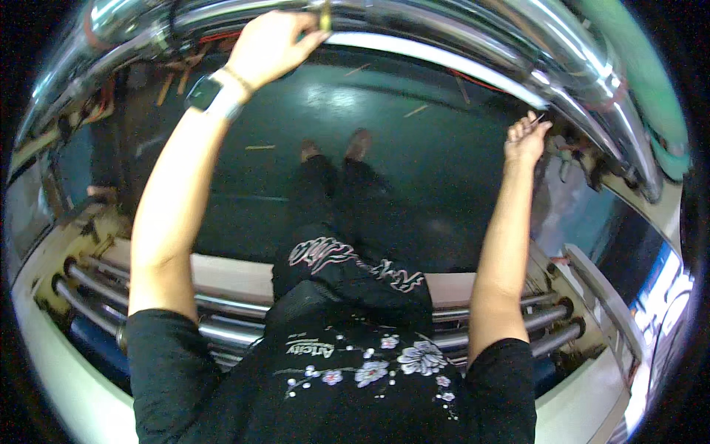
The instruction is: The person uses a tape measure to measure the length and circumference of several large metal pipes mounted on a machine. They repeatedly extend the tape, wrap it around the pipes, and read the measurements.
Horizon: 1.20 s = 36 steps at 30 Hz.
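Beyond both hands (274,48), metal rollers (458,33)

Left fingers (311,43) near shiny metal rollers (473,44)

The left hand (275,47), closed in a pinch, reaches far forward; the right hand (526,139), curled, reaches less far.

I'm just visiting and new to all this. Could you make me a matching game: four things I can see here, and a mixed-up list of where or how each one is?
1. Watch
2. Shirt
3. Left hand
4. Right hand

A. Black with pale flowers
B. Raised, fingertips at a small yellow thing
C. Pinching a thin object near the right end of the white strip
D. Worn on the left wrist

Pairs: 1-D, 2-A, 3-B, 4-C
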Each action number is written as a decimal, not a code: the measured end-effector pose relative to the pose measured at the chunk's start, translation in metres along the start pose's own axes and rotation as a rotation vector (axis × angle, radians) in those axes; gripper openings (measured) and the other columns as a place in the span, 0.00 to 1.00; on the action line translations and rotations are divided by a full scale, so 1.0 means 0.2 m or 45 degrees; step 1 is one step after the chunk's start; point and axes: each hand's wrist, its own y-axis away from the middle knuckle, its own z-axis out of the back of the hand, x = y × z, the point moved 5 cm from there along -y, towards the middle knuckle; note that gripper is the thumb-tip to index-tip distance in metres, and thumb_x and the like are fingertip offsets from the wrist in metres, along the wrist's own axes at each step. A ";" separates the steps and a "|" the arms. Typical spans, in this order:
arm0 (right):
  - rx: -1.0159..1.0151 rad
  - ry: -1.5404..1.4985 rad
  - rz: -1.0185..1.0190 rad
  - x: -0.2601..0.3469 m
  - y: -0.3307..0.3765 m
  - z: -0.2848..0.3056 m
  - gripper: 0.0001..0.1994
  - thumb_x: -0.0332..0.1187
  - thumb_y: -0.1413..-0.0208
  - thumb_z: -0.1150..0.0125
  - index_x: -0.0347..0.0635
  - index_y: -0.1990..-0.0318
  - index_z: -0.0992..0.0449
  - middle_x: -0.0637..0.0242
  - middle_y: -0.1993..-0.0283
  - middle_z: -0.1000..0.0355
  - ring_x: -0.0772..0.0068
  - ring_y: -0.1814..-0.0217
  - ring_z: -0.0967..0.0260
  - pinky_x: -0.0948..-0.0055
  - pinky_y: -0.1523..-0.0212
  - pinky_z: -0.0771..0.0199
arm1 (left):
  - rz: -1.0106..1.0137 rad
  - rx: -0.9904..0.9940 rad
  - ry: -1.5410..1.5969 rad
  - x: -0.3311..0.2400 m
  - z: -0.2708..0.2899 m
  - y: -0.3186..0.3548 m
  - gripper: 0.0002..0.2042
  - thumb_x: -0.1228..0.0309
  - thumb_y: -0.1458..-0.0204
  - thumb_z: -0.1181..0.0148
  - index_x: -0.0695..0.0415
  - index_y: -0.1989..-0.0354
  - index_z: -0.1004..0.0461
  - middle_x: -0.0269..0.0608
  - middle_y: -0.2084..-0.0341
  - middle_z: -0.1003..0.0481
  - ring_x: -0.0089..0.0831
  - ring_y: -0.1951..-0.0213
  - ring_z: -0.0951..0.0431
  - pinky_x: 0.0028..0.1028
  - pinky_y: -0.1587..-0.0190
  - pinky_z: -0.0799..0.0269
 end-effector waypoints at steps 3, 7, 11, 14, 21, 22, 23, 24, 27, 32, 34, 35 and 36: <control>0.039 0.359 0.301 0.16 0.13 0.04 0.13 0.39 0.42 0.58 0.40 0.65 0.31 0.76 0.81 0.44 0.85 0.83 0.52 0.85 0.85 0.53 | -0.191 0.101 -0.049 -0.06 -0.10 0.13 0.13 0.60 0.54 0.48 0.59 0.78 0.29 0.48 0.81 0.30 0.46 0.74 0.29 0.37 0.71 0.33; 0.404 1.186 0.538 0.33 0.17 -0.01 0.10 0.35 0.44 0.53 0.41 0.66 0.26 0.74 0.74 0.35 0.84 0.74 0.41 0.85 0.71 0.41 | -0.108 0.514 -0.070 -0.04 -0.38 0.36 0.12 0.61 0.55 0.46 0.58 0.79 0.31 0.49 0.83 0.31 0.46 0.75 0.29 0.40 0.73 0.34; 0.576 1.527 0.777 0.45 0.20 -0.17 0.10 0.32 0.46 0.52 0.36 0.66 0.27 0.64 0.67 0.32 0.72 0.64 0.35 0.77 0.59 0.38 | 0.115 0.671 -0.073 0.05 -0.55 0.61 0.12 0.62 0.56 0.47 0.59 0.80 0.29 0.48 0.81 0.29 0.45 0.73 0.28 0.39 0.69 0.32; 0.684 1.611 0.792 0.48 0.13 -0.21 0.09 0.32 0.46 0.52 0.36 0.68 0.28 0.63 0.67 0.33 0.69 0.63 0.35 0.76 0.58 0.38 | 0.373 0.754 -0.055 0.17 -0.60 0.80 0.12 0.61 0.56 0.46 0.59 0.79 0.29 0.49 0.79 0.28 0.46 0.71 0.28 0.40 0.68 0.33; 0.801 1.989 0.841 0.56 0.07 -0.34 0.10 0.34 0.48 0.50 0.35 0.68 0.28 0.59 0.70 0.31 0.64 0.65 0.33 0.74 0.60 0.37 | 0.770 0.806 -0.058 0.43 -0.63 1.23 0.12 0.61 0.56 0.45 0.59 0.77 0.28 0.52 0.77 0.28 0.47 0.68 0.28 0.39 0.66 0.34; 0.792 2.116 0.807 0.59 0.07 -0.38 0.11 0.35 0.48 0.49 0.35 0.68 0.27 0.57 0.70 0.31 0.62 0.65 0.33 0.73 0.61 0.36 | 0.825 0.828 -0.059 0.43 -0.63 1.26 0.12 0.61 0.56 0.45 0.58 0.77 0.28 0.52 0.77 0.28 0.47 0.68 0.28 0.39 0.65 0.34; 0.780 2.242 0.768 0.60 0.06 -0.39 0.12 0.37 0.49 0.48 0.36 0.67 0.27 0.56 0.71 0.30 0.60 0.65 0.32 0.72 0.61 0.36 | 0.879 0.850 -0.061 0.43 -0.62 1.28 0.12 0.61 0.56 0.45 0.58 0.77 0.27 0.52 0.76 0.27 0.47 0.67 0.28 0.39 0.65 0.34; 0.717 2.239 0.904 0.63 0.04 -0.39 0.16 0.45 0.52 0.46 0.40 0.71 0.25 0.55 0.72 0.29 0.53 0.63 0.34 0.64 0.60 0.36 | 0.908 0.827 -0.038 0.44 -0.63 1.31 0.12 0.61 0.56 0.45 0.58 0.77 0.27 0.51 0.76 0.27 0.47 0.67 0.28 0.38 0.65 0.34; 0.631 2.355 1.253 0.69 -0.01 -0.40 0.19 0.48 0.60 0.40 0.46 0.63 0.25 0.59 0.65 0.29 0.55 0.55 0.36 0.60 0.52 0.44 | 0.922 0.837 -0.012 0.46 -0.68 1.34 0.12 0.61 0.56 0.44 0.58 0.77 0.27 0.51 0.76 0.27 0.46 0.67 0.28 0.38 0.65 0.34; 0.633 2.219 1.450 0.71 0.01 -0.44 0.27 0.48 0.62 0.38 0.51 0.52 0.33 0.61 0.62 0.30 0.58 0.54 0.37 0.58 0.51 0.46 | 0.911 0.800 0.076 0.33 -0.67 1.19 0.13 0.60 0.56 0.45 0.58 0.78 0.27 0.51 0.77 0.27 0.46 0.69 0.28 0.37 0.67 0.34; 0.620 2.237 1.442 0.69 -0.02 -0.42 0.27 0.48 0.62 0.38 0.51 0.52 0.34 0.61 0.62 0.30 0.58 0.55 0.36 0.58 0.52 0.45 | 0.866 0.753 0.097 0.32 -0.69 1.16 0.13 0.60 0.56 0.45 0.58 0.79 0.27 0.50 0.78 0.28 0.46 0.69 0.28 0.37 0.67 0.34; 0.599 2.240 1.407 0.69 -0.03 -0.41 0.26 0.49 0.61 0.39 0.51 0.53 0.32 0.61 0.63 0.29 0.58 0.55 0.36 0.59 0.53 0.45 | 0.837 0.758 0.077 0.29 -0.69 1.13 0.13 0.59 0.56 0.45 0.58 0.79 0.27 0.50 0.79 0.28 0.46 0.69 0.28 0.37 0.67 0.34; 0.578 2.242 1.372 0.68 -0.04 -0.40 0.25 0.50 0.61 0.40 0.50 0.55 0.31 0.61 0.63 0.29 0.58 0.56 0.35 0.59 0.53 0.44 | 0.846 0.765 0.079 0.28 -0.69 1.12 0.13 0.59 0.56 0.44 0.58 0.79 0.27 0.50 0.79 0.28 0.46 0.69 0.28 0.37 0.67 0.34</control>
